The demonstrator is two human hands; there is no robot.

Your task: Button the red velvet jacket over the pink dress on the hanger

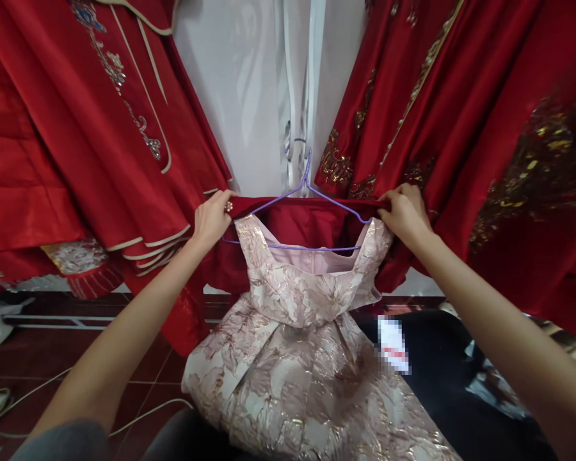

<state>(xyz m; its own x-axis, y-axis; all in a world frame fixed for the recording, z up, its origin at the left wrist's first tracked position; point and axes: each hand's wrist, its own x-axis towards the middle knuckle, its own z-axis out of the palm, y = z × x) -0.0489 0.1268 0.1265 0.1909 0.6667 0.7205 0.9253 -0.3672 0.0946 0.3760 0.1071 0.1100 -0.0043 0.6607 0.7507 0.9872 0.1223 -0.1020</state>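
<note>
A pink brocade dress with a gold floral pattern hangs on a purple wire hanger, in front of a red garment on the same hanger. My left hand is closed on the left shoulder, pinching red fabric by the hanger's end. My right hand is closed on the right shoulder, gripping the red fabric and the dress strap. The hanger's hook goes up to a white stand.
Red embroidered robes hang at the left, and more red robes with gold trim at the right. A white wall is behind. White cables lie on the dark red tiled floor. Dark fabric lies at lower right.
</note>
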